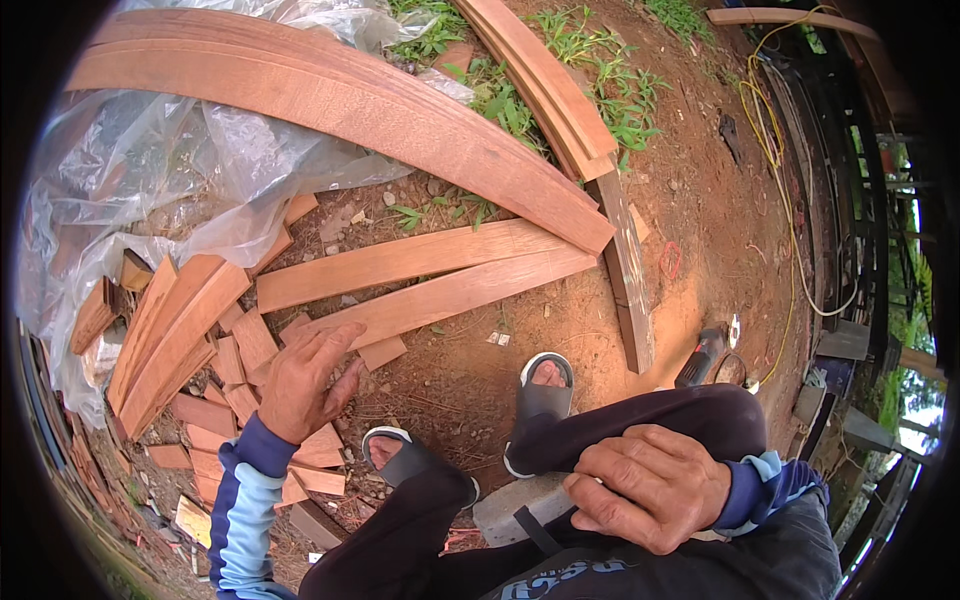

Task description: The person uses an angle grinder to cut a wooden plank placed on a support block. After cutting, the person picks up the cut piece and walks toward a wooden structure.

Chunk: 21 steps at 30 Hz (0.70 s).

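Note:
My left hand [308, 385] is at the left end of a reddish-brown wooden plank [450, 290], fingers stretched out and thumb apart. Whether it touches the plank I cannot tell. A second plank [400, 262] lies just behind, the two meeting at their right ends under a stack of long boards [340, 105]. My right hand [650, 485] rests by my bent knee, its fingers curled in with no object showing; its palm is hidden. Short offcuts of wood [252, 340] lie scattered around my left hand.
Several upright-leaning wood pieces [185, 330] stand at left beside clear plastic sheeting [150, 150]. A dark beam [625, 270] supports board ends, including another stack [550, 90]. A power tool [703, 355] sits near my right knee. A yellow cord [757, 100] runs along the right.

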Motion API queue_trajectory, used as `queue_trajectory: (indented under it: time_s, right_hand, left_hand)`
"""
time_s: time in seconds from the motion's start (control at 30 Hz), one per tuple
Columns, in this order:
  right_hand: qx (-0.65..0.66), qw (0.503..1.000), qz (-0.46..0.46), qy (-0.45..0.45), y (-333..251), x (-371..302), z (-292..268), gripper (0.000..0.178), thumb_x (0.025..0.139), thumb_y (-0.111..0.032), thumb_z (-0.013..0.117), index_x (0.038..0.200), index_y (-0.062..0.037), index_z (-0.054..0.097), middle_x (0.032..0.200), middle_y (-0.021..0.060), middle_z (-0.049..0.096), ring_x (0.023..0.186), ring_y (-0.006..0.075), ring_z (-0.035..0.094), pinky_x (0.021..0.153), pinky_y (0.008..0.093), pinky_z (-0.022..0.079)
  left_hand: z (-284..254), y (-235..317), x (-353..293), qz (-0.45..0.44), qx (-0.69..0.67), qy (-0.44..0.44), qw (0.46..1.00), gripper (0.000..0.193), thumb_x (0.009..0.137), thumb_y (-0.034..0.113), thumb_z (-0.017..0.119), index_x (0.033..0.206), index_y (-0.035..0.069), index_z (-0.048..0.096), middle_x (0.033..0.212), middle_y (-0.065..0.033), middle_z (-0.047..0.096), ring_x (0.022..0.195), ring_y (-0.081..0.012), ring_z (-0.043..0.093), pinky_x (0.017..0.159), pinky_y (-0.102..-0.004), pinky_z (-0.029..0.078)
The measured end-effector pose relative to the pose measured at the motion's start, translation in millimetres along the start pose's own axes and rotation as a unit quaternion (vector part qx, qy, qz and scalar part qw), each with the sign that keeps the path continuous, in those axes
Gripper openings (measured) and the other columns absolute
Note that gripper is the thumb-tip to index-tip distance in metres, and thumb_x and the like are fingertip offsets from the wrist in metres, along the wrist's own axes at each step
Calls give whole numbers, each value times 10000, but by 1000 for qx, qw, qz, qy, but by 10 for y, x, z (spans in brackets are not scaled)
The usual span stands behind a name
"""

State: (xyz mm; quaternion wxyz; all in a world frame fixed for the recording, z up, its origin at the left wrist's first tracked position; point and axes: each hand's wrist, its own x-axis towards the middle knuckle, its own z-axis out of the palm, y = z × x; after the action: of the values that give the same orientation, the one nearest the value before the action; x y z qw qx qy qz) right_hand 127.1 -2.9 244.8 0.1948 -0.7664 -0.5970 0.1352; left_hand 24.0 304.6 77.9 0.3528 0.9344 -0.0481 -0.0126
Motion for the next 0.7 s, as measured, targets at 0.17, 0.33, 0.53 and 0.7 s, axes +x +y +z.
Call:
queue_trajectory:
  time_s: [0.17,0.33,0.53,0.7]
  right_hand:
    - [49,999,4,22,5,248,-24,275,802,-294,653,807,-23,606,776,86,575,699,184,565,631,295,451]
    - [136,989,40,39,-58,358,-108,290,807,-304,650,687,-76,518,674,28,452,637,164,492,596,297,384]
    - [165,970,174,-44,-213,424,-68,155,864,-183,530,948,-54,553,844,130,584,804,291,610,747,403,449]
    - [245,896,361,-85,-499,20,431,248,849,-173,515,1058,-40,533,1042,214,597,976,395,600,866,531,441]
  left_hand:
    - [-545,299,186,-107,-65,8,992,397,779,8,657,1164,-10,561,1070,-208,624,997,-360,615,904,-419,479]
    - [-1102,1167,-217,-312,-182,-10,932,433,828,241,674,1164,-12,572,1010,-173,661,922,-301,636,829,-383,482]
    - [-1107,2104,-402,-345,-3,-134,929,436,793,316,682,1100,18,597,1039,-178,628,945,-353,599,827,-441,465]
    - [-912,2134,-726,-321,47,-182,928,509,764,307,702,1154,16,553,1054,-212,608,962,-357,586,824,-455,468]
